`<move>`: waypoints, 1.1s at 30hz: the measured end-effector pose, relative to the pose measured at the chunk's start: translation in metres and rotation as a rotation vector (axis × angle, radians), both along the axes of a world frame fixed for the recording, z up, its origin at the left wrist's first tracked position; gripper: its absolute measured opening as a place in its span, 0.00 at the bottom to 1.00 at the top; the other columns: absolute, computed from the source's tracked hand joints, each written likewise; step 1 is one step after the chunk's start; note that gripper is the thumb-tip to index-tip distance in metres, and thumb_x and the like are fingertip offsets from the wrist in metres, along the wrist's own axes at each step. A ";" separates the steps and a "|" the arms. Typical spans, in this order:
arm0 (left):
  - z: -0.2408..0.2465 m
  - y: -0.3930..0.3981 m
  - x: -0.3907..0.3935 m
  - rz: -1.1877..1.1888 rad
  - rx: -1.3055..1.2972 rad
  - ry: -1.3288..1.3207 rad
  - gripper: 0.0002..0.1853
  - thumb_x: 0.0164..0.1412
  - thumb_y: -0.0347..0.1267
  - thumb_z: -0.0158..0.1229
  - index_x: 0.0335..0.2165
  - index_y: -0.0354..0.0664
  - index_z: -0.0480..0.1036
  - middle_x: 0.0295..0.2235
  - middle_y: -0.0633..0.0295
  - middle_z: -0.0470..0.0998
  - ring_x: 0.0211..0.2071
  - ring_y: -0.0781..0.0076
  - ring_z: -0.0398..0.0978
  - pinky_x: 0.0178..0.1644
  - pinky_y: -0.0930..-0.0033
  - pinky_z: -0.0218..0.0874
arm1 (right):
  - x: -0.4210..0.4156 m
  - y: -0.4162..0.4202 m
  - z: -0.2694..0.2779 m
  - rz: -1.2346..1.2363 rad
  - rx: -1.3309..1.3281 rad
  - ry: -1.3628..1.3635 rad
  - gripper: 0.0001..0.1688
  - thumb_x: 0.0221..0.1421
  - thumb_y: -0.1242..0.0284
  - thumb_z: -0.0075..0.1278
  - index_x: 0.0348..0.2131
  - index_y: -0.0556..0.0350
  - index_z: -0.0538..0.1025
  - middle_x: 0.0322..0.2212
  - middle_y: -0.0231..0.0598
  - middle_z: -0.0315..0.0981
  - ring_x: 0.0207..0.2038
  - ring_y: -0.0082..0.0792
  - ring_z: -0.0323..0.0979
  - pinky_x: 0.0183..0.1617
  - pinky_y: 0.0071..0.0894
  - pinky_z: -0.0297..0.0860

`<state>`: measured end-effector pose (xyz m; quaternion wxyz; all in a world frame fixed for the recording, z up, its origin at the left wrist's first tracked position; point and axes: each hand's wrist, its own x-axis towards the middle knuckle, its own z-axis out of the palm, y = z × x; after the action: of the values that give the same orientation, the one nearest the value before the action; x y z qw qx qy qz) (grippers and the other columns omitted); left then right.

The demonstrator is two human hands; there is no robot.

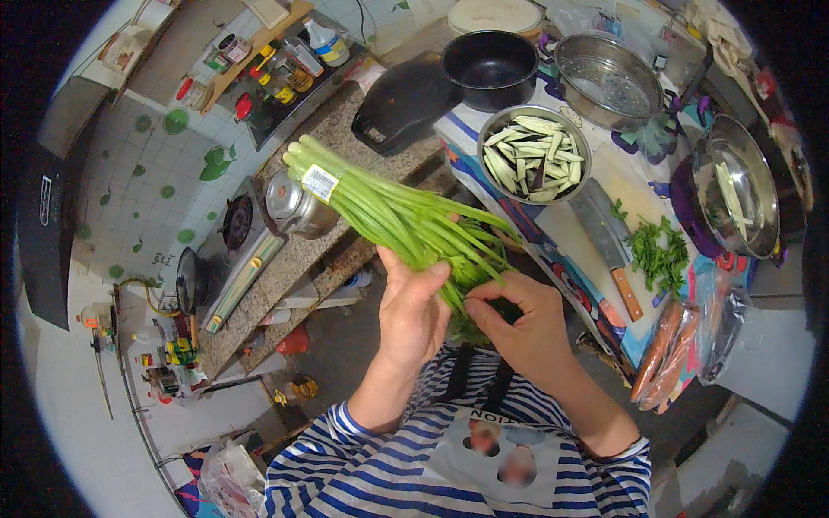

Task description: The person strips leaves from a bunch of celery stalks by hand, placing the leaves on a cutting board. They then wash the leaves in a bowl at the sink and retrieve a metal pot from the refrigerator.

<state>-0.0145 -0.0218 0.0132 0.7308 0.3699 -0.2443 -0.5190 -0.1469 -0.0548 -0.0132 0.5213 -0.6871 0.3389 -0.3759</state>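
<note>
A bunch of thin green celery (388,213) slants across the middle of the view, its pale cut ends up to the left. A label with a printed code wraps the stalks near those ends. My left hand (411,304) grips the bunch from below, the thumb lying across the stems near the leaves. At the leafy end, my right hand (521,317) pinches a stem between thumb and forefinger. Part of the leaves is hidden behind both hands. Picked green leaves (659,254) lie to the right on a pale cutting board (565,230), beside a cleaver (605,226).
Cut eggplant strips (537,155) fill a steel bowl (482,146). Behind stand a black pot (490,68) and a steamer (609,84). A steel basin (745,188) and bagged carrots (667,353) are at right. A kettle (295,201) stands on the granite counter at left.
</note>
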 end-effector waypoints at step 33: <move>0.003 -0.014 0.037 0.236 -0.042 -0.103 0.30 0.54 0.16 0.47 0.54 0.42 0.50 0.48 0.54 0.64 0.47 0.55 0.68 0.53 0.50 0.62 | -0.016 -0.016 -0.019 0.109 0.634 -0.303 0.08 0.55 0.80 0.37 0.28 0.58 0.70 0.16 0.32 0.67 0.17 0.14 0.62 0.16 0.16 0.59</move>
<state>0.0222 -0.0356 0.0160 0.7809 0.4069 -0.2473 -0.4044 -0.1625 -0.0709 -0.0322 0.7722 -0.4447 0.3204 -0.3213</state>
